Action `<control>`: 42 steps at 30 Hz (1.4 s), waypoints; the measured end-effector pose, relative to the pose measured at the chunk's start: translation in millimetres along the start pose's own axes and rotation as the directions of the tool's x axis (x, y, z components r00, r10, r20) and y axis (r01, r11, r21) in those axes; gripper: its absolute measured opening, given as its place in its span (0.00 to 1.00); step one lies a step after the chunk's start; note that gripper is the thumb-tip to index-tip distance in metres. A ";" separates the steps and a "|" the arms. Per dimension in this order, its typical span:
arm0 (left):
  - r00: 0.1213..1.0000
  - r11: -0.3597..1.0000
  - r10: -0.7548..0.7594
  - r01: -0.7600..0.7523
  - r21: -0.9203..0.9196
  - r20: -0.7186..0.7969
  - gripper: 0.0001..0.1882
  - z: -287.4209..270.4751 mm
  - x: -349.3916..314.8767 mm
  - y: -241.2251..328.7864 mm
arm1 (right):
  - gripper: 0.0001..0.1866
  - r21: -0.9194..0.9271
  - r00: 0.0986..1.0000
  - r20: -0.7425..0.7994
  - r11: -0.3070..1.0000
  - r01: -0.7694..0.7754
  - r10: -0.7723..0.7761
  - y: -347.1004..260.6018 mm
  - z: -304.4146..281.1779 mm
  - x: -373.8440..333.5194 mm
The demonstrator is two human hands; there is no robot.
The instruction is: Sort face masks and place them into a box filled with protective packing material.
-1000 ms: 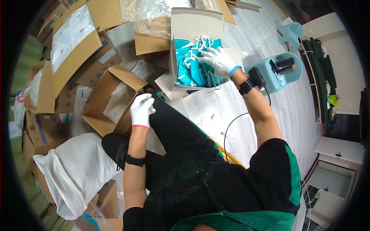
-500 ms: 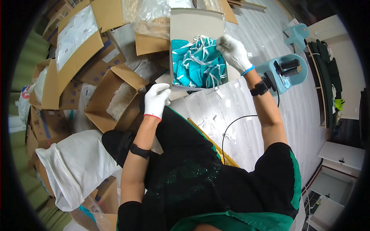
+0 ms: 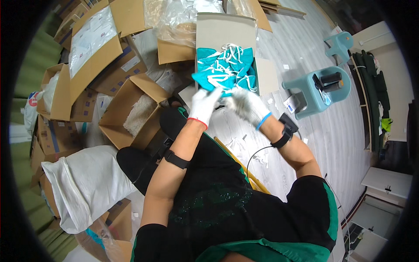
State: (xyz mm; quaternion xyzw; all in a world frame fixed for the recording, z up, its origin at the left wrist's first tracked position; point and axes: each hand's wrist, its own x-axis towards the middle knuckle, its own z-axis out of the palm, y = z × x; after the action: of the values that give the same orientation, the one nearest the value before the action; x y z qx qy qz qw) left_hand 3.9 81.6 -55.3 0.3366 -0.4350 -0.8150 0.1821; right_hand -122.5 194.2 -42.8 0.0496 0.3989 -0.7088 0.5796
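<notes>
Now, in the head view, the left hand (image 3: pixel 204 105) and the right hand (image 3: pixel 248 107) are side by side at the near edge of an open box (image 3: pixel 225 30); half a second ago the left hung by the knee (image 3: pixel 172 122) while the right raised white straps (image 3: pixel 235 52) at the box's right side. They are close but not visibly joined: the left fingertips meet the front teal piece (image 3: pixel 203 78), the right is blurred, and whether either is clamped on it I can't tell. That piece lies atop the teal heap (image 3: pixel 247 55) in the box, its corner now jutting past the left wall, so the handling seems to have turned two-handed. A light blue stool (image 3: pixel 310 98) stands to the right, a cardboard carton (image 3: pixel 150 88) to the left
</notes>
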 end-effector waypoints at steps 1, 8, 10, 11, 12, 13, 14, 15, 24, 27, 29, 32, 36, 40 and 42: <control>0.993 0.995 0.086 -0.089 -0.038 -0.076 0.14 -3.1 5.4 -10.0 | 0.07 -0.068 0.993 0.116 0.997 -0.028 0.036 17.8 -23.6 3.5; 0.475 -0.225 0.746 -0.481 0.848 0.467 0.11 -42.3 -21.3 43.2 | 0.08 -0.968 0.763 0.223 -0.046 0.246 -0.607 -17.4 -55.7 19.8; 0.663 0.101 0.712 -0.423 0.901 0.231 0.09 -53.6 -20.6 49.9 | 0.16 -0.816 0.543 0.548 -0.549 0.180 -0.637 -49.1 -44.5 22.5; 0.693 0.240 0.712 -0.391 0.888 0.113 0.08 -52.8 -19.1 53.5 | 0.15 -0.720 0.557 0.641 -0.664 0.199 -0.528 -60.2 -49.0 29.8; 0.734 0.296 0.677 -0.342 0.892 0.057 0.07 -45.4 -24.8 64.7 | 0.15 -0.608 0.569 0.715 -0.763 0.219 -0.406 -69.3 -52.9 35.3; 0.744 0.400 0.668 -0.388 0.830 0.026 0.07 -45.9 -22.3 64.0 | 0.14 -0.638 0.612 0.684 -0.733 0.236 -0.397 -77.0 -57.5 38.5; 0.753 0.498 0.658 -0.424 0.756 -0.011 0.08 -48.6 -18.7 63.5 | 0.13 -0.663 0.652 0.657 -0.703 0.259 -0.378 -84.3 -53.8 41.6; 0.735 0.497 0.678 -0.433 0.752 -0.025 0.09 -53.8 -17.0 62.2 | 0.13 -0.687 0.691 0.629 -0.671 0.279 -0.357 -88.6 -51.0 42.8; 0.643 0.443 0.759 -0.396 0.804 -0.101 0.11 -62.0 -20.5 67.5 | 0.07 -0.737 0.793 -0.022 0.546 0.399 -0.609 -125.5 -12.4 19.3; 0.667 0.475 0.733 -0.357 0.804 -0.137 0.11 -56.8 -22.2 66.1 | 0.05 -0.264 0.946 -0.002 0.912 0.313 -0.325 -114.2 -20.4 16.8; 0.644 0.441 0.755 -0.354 0.825 -0.127 0.11 -58.6 -19.3 59.1 | 0.04 -0.057 0.979 -0.033 0.978 0.201 -0.203 -81.6 -34.5 27.0; 0.627 0.385 0.773 -0.334 0.860 -0.103 0.12 -61.2 -20.2 57.3 | 0.03 0.114 0.996 -0.060 0.991 0.068 -0.062 -31.9 -31.2 42.8; 0.607 0.398 0.784 -0.332 0.855 -0.130 0.12 -60.7 -27.6 66.1 | 0.03 0.022 0.993 0.081 0.996 0.086 -0.087 12.0 4.5 35.1; 0.633 0.458 0.764 -0.389 0.799 -0.129 0.12 -63.6 -27.4 61.0 | 0.03 -0.086 0.992 0.091 0.992 0.094 -0.087 45.9 37.4 35.1; 0.655 0.573 0.730 -0.432 0.696 -0.195 0.16 -59.8 -33.6 55.6 | 0.04 -0.057 0.989 0.026 0.988 0.146 -0.145 64.3 62.0 30.9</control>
State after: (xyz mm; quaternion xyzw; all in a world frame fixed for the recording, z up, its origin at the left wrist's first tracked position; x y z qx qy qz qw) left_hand 70.1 35.5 -19.5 0.3909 -0.6976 -0.4181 0.4310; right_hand -52.8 130.8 -50.0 -0.0045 0.4157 -0.7378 0.5318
